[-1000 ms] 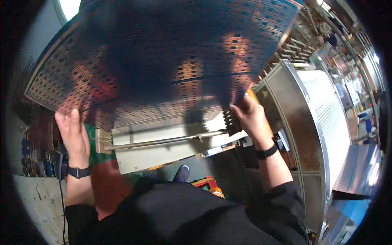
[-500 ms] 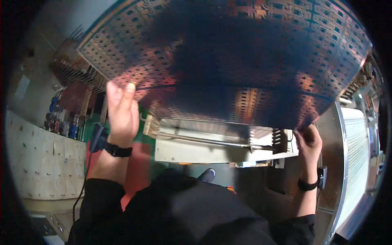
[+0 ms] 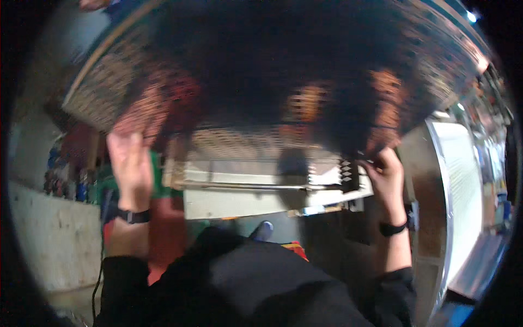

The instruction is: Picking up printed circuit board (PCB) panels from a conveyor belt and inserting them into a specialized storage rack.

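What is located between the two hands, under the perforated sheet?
In the head view, a pale metal machine frame lies between the left hand and the right hand, below the perforated sheet both hands hold.

Dim, motion-blurred, dark centre shadow, fisheye-bent black rim

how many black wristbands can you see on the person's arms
2: one black wristband on the left wrist below the left hand, another black wristband on the right wrist below the right hand.
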A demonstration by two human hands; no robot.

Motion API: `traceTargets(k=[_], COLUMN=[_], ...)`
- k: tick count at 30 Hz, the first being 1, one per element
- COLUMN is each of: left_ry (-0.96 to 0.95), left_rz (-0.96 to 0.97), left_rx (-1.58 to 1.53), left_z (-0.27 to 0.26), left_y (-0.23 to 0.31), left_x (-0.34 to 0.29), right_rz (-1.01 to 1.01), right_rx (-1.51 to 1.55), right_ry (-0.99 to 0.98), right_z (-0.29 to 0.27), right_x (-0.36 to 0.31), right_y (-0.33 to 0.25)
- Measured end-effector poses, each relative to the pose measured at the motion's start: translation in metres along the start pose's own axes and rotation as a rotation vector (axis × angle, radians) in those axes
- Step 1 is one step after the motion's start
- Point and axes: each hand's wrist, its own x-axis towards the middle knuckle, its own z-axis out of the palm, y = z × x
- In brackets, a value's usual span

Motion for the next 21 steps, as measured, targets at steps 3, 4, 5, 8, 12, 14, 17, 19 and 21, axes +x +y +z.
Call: traceTargets(k=[3, 4, 5, 8, 12, 14, 17, 19, 21], left_ry=[0.138, 0.092, 0.047, -0.023, -0.028, -0.041, -0.016, -0.022, -0.038], left_rz=[-0.107, -0.076, -0.037, 0.011, 0.034, 0.05, 0.026, 0.001, -0.037], left_rx=[0.086, 0.03, -0.004, -0.013, 0.027, 0.058, 0.13, 0.167, 0.088], left_z=[-0.005, 0.003, 0.011, 0.024, 0.036, 0.035, 0.029, 0.033, 0.038], left_y=[0.022, 0.023, 0.025, 0.016, 0.014, 0.024, 0.021, 0.021, 0.014], left_x=[-0.01, -0.01, -0.007, -0.002, -0.001, -0.004, -0.009, -0.009, -0.009], right_rz=[0.108, 0.125, 0.139, 0.185, 0.169, 0.142, 0.212, 0.253, 0.189], right_rx=[0.052, 0.094, 0.161, 0.253, 0.042, -0.006, 0.043, 0.01, 0.095], right_ry=[-0.045, -0.037, -0.031, -0.036, -0.064, -0.033, 0.057, 0.061, 0.081], right_z=[0.005, 0.005, 0.01, 0.015, 0.024, 0.026, 0.022, 0.011, 0.003], right_x=[0.012, 0.011, 0.01, 0.003, -0.005, -0.004, -0.006, -0.013, -0.025], right_y=[-0.03, -0.03, -0.022, -0.001, 0.012, 0.012, -0.002, 0.004, 0.02])
